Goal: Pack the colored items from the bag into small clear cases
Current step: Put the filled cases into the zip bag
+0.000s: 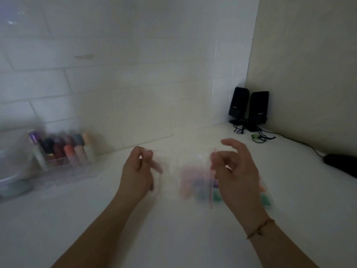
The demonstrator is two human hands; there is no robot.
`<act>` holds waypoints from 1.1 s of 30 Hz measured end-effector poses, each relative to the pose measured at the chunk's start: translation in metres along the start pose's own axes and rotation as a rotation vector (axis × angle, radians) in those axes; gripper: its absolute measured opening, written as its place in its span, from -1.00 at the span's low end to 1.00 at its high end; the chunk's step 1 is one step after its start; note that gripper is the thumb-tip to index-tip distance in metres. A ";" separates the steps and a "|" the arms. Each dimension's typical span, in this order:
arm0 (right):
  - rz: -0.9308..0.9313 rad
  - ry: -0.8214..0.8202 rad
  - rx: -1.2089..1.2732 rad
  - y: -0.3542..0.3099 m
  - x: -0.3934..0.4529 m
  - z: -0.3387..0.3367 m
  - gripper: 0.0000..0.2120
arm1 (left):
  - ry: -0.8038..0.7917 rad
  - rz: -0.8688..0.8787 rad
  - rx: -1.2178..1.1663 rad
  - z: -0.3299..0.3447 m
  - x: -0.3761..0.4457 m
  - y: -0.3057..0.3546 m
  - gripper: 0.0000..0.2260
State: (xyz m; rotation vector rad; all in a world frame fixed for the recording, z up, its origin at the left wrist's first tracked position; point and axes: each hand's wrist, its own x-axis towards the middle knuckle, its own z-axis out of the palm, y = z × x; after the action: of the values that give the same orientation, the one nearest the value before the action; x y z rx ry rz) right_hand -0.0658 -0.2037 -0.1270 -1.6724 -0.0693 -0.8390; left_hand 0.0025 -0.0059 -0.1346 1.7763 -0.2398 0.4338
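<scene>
Nearest, two bare forearms reaching up over a white table [173, 238], a thin cord bracelet [259, 228] around the right wrist. Above them, left hand [138, 171] with thumb and forefinger pinched together on one blurred edge of a clear bag [185, 171]; other fingers curled in. Opposite, right hand [234, 171] pinching the other edge beside a pink strip, remaining fingers spread and lifted. Between the two pinches, the bag stretched and badly smeared by motion, so its outline cannot be made out. Below and between the pinches, toward the right hand, colored items [199, 185] inside the bag: pinkish, purple and green smudges, partly hidden behind the right palm, shapes too blurred to tell. Whether the bag touches the table cannot be told.

Well left of the left-hand pinch and a little farther back, a clear organizer [63, 165] against the tiled wall [116, 84], upright bottles [69, 147] with dark, red, peach and pale caps standing in it. Left of that, a blurred pale container at the frame edge.

Far beyond the right-hand pinch, in the corner, two black speakers [249, 109] side by side, cables trailing forward. Right of them, a dark mouse [342, 163] at the table edge.
</scene>
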 end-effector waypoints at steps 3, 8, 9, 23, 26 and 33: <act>0.053 -0.116 0.126 -0.005 -0.009 0.003 -0.74 | 0.165 -0.028 -0.101 0.001 0.002 0.001 -0.69; 0.073 -0.359 0.030 -0.013 -0.021 0.014 -0.61 | 0.204 -0.037 -0.055 0.000 0.000 -0.002 -0.67; 0.098 -0.355 0.026 -0.014 -0.021 0.015 -0.67 | 0.203 -0.028 -0.027 0.001 0.000 -0.002 -0.66; 0.354 -0.226 0.131 -0.010 -0.010 0.001 -0.46 | 0.275 -0.137 -0.244 -0.026 0.014 -0.012 -0.64; 0.439 -0.313 0.143 -0.008 -0.005 -0.003 -0.72 | 0.364 -0.003 -0.178 -0.034 0.012 -0.008 -0.80; 0.427 -0.508 0.124 -0.010 -0.008 0.000 -0.98 | -0.250 0.352 0.413 -0.019 0.019 0.053 -0.61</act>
State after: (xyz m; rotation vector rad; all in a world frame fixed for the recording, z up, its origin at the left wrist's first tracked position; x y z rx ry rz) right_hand -0.0764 -0.1977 -0.1234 -1.6645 -0.1056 -0.0791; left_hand -0.0038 0.0000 -0.0755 2.2044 -0.6865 0.5391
